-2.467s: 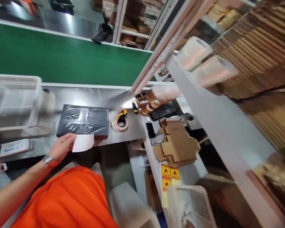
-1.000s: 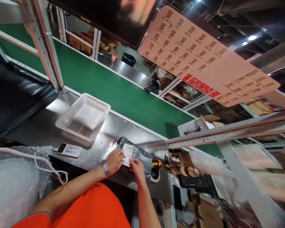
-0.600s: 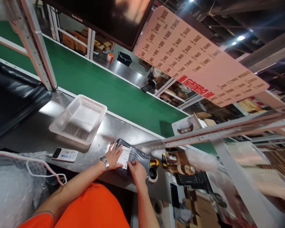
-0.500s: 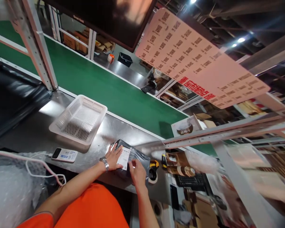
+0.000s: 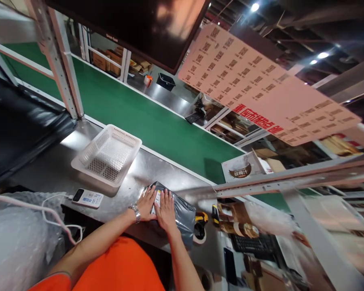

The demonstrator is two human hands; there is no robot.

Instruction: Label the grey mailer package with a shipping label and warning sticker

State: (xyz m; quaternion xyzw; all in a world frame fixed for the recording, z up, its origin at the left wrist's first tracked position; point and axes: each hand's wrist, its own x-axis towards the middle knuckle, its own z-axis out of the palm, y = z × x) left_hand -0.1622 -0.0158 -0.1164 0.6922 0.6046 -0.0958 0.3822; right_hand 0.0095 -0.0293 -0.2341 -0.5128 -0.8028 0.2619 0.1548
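At the lower left of the frame we see bubble wrap (image 5: 15, 238) and a white cable (image 5: 53, 220), then a small device (image 5: 87, 198) on the steel table (image 5: 48, 169), with a white basket (image 5: 107, 155) above it. Near the lower centre lies the black parcel (image 5: 183, 216). Our left hand (image 5: 147, 204) and right hand (image 5: 164, 210) rest flat on it, fingers stretched and holding nothing; they press on the white label (image 5: 157, 197), probably to make it stick. Just right of the parcel is a tape dispenser (image 5: 200, 228). Nothing blocks the hands. The green belt (image 5: 157, 125) runs behind the table.
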